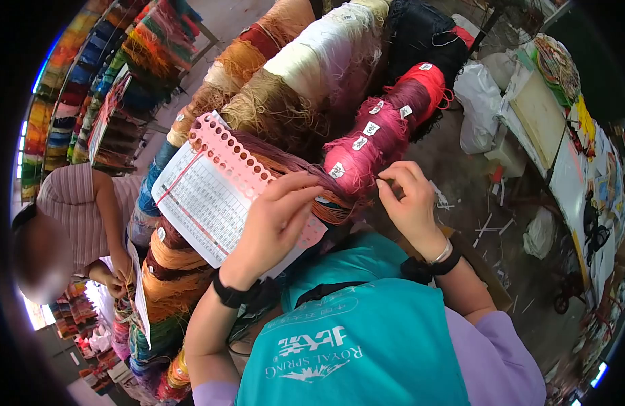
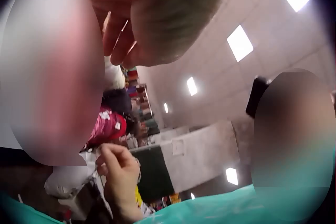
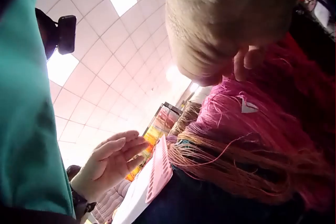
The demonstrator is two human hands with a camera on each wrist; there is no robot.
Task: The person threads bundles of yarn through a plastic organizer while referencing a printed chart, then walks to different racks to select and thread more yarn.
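Thumb and forefinger of the right hand [image 1: 413, 206] curl close together, a narrow grip near the closest end of the rosy-maroon bundle of thread [image 1: 390, 130]; whether a strand runs between them cannot be told. The left hand [image 1: 275, 216] reaches with loosely bent fingers, a wider grip with nothing visible in it, in front of the white printed sheet with a pink, hole-punched edge [image 1: 207, 199]. That sheet lies slanted over other bundles, left of the rosy one. Loose orange-brown strands [image 3: 226, 169] sag between the two and look likeliest to snag, so lifting single threads by the fingertips, with a slow, even draw, should limit tangling. Best leave the printed rows uncovered, and the small white paper labels [image 1: 371, 128] on the rosy bundle undisturbed.
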